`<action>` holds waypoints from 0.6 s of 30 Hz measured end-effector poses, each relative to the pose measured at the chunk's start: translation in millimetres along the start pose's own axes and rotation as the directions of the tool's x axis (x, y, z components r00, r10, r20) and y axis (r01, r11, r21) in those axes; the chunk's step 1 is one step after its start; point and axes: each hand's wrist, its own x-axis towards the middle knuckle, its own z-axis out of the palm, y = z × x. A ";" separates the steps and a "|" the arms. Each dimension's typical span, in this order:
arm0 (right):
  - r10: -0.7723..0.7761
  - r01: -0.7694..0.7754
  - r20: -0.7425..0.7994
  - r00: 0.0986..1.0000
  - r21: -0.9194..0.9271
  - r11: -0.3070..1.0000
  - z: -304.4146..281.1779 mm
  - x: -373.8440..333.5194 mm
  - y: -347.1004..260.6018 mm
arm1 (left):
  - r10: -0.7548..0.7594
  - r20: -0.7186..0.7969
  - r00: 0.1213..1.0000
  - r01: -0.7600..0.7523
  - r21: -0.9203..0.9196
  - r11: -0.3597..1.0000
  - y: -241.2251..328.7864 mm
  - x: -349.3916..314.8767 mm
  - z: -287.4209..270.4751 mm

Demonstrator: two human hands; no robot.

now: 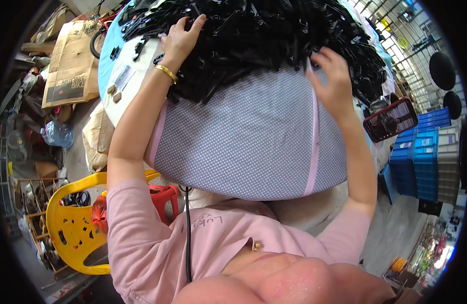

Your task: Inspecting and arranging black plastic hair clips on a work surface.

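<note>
The left hand is loosely spread; right hand half-curled, pinch unclear; most black parts between and beyond them lie heaped, few apart.

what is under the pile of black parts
A white and light-blue table surface shows left of the black pile, and grey dotted cloth meets its near edge. What lies under the middle is covered, including how far the cloth reaches.

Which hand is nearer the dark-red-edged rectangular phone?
Right hand, up and left of the phone; the left hand is farther left, at the glossy black pieces.
</note>
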 end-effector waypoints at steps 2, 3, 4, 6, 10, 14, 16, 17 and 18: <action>0.076 -0.117 -0.143 0.987 -0.309 0.944 25.7 20.0 53.7 | 0.036 -0.027 0.999 -0.036 0.001 0.999 10.0 -7.2 6.7; 0.101 -0.192 -0.216 0.971 -0.457 0.869 32.4 25.4 82.8 | 0.107 -0.063 0.992 -0.105 0.038 0.994 15.0 -10.0 11.8; 0.171 -0.286 -0.268 0.948 -0.488 0.825 36.0 30.2 106.2 | 0.175 -0.100 0.979 -0.167 0.080 0.983 18.7 -13.1 15.4; 0.304 -0.462 -0.361 0.882 -0.530 0.711 40.2 33.1 148.1 | 0.267 -0.116 0.957 -0.261 0.063 0.963 28.2 -18.6 20.4; 0.691 -0.709 -0.196 0.696 -0.343 0.616 35.9 34.5 177.4 | 0.319 -0.056 0.946 -0.313 0.096 0.945 60.0 -33.9 27.9; 0.661 -0.672 -0.138 0.738 -0.247 0.698 59.8 27.7 155.4 | 0.410 -0.145 0.901 -0.392 0.135 0.910 56.1 -32.1 34.9; 0.596 -0.605 -0.110 0.795 -0.199 0.771 60.4 23.8 135.3 | 0.483 -0.153 0.862 -0.472 0.107 0.875 60.9 -31.3 35.1; 0.566 -0.571 -0.081 0.820 -0.146 0.808 59.0 21.8 122.7 | 0.549 -0.164 0.819 -0.543 0.085 0.835 65.4 -32.1 34.8; 0.520 -0.533 -0.134 0.844 -0.088 0.842 60.1 20.1 109.9 | 0.604 -0.197 0.772 -0.586 0.146 0.797 73.3 -34.8 35.3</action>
